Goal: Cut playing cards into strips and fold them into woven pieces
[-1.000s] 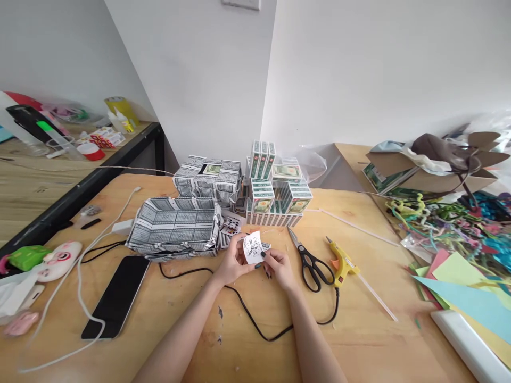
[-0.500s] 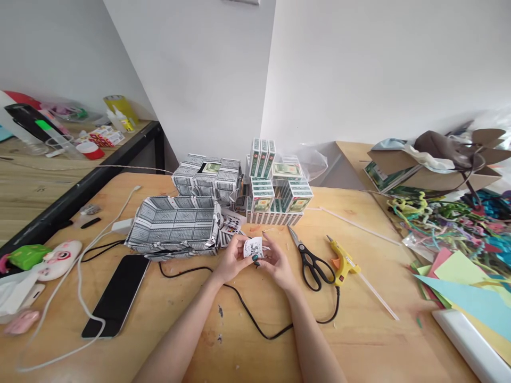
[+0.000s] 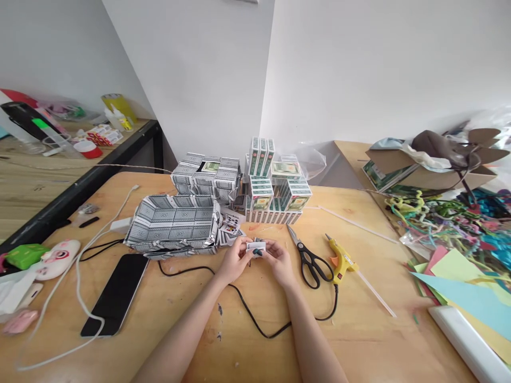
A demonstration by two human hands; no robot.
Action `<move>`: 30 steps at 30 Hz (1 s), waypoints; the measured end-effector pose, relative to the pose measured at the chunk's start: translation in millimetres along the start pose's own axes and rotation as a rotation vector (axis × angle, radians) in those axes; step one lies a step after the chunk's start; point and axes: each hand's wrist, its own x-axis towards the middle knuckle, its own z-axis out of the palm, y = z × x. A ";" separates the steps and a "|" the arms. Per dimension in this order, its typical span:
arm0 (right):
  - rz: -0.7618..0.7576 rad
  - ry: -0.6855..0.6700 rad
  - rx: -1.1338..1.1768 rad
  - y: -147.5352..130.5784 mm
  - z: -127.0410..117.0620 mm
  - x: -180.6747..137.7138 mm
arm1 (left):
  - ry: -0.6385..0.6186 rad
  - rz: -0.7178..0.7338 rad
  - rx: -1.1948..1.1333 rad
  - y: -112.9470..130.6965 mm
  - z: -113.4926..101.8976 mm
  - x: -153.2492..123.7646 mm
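A playing card [image 3: 256,246] is pinched between my two hands above the table, bent so that only a narrow white strip of its face shows. My left hand [image 3: 236,259] is closed on its left side, my right hand [image 3: 278,260] on its right side. Just beyond my left hand lie loose playing cards [image 3: 231,222]. They rest beside an open box shape made of folded cards [image 3: 175,223]. Behind it stands a second block of folded cards [image 3: 207,175]. To the right rises a stack of card packs [image 3: 275,186].
Black-handled scissors [image 3: 313,260] and a yellow glue gun [image 3: 340,260] lie right of my hands, the gun's black cord passing under my forearms. A phone [image 3: 115,295] and white cable lie left. Coloured paper [image 3: 459,276] and pipe cleaners [image 3: 435,218] cover the right side.
The card, earlier showing its printed face broadly toward me, now appears as a narrow folded strip. Both hands have stayed in nearly the same place, with the fingers shifted along the card.
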 end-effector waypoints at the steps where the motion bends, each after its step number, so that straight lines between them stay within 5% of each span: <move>1: 0.006 0.002 -0.005 0.8 0.0 0.3 | 0.000 -0.001 0.018 -0.8 0.3 0.2; 30: 0.108 -0.045 0.001 4.3 0.8 0.9 | 0.074 -0.011 0.212 -3.1 -0.3 -0.1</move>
